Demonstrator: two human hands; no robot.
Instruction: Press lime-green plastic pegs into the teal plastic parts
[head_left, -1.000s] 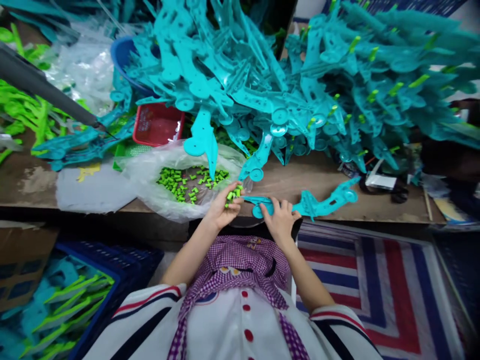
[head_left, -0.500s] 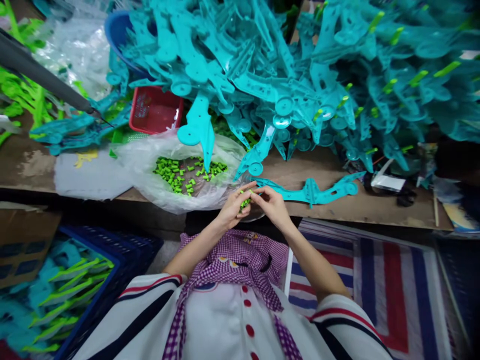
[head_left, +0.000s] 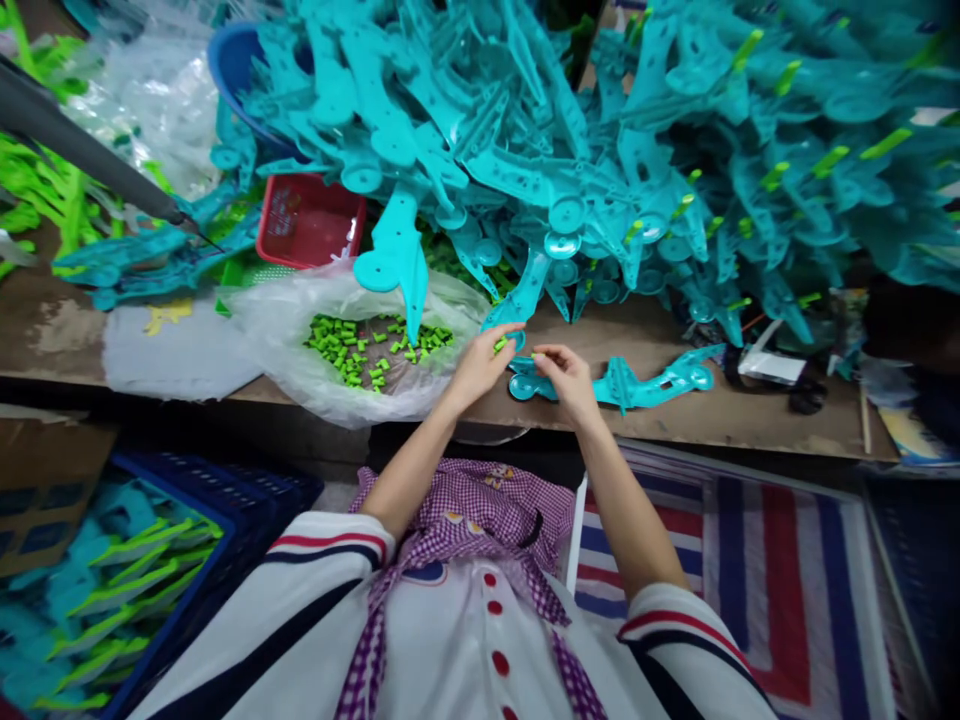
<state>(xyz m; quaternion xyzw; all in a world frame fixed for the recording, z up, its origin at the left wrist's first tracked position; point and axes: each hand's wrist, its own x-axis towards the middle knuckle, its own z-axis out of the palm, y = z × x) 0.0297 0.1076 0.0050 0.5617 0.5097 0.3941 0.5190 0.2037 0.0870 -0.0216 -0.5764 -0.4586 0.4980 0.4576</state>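
Hidden parts: much of the bench (head_left: 675,420) was buried under a heap of teal plastic parts (head_left: 600,170); how far the heap ran was cut off at the far and right edges.
Hard to make out: the small green pegs were blurred, so their exact shape could not be told.
Left hand (head_left: 480,365): curled at the near edge of the bench, fingers pressed together on a few green pegs (head_left: 500,345); how many were held could not be told.
Right hand (head_left: 568,378): thumb and forefinger were pinched on one green piece (head_left: 537,356), too small to make out clearly.
Teal part (head_left: 622,384): laid flat on the bench, stretched to the right of both hands; its left round end was seen just under the right hand's fingertips, whether touched could not be told.
Peg supply: a clear plastic bag (head_left: 315,380) of loose green pegs was seen just left of the left hand.
Near left: a blue crate (head_left: 225,530) of teal and green pieces, partly cut off.
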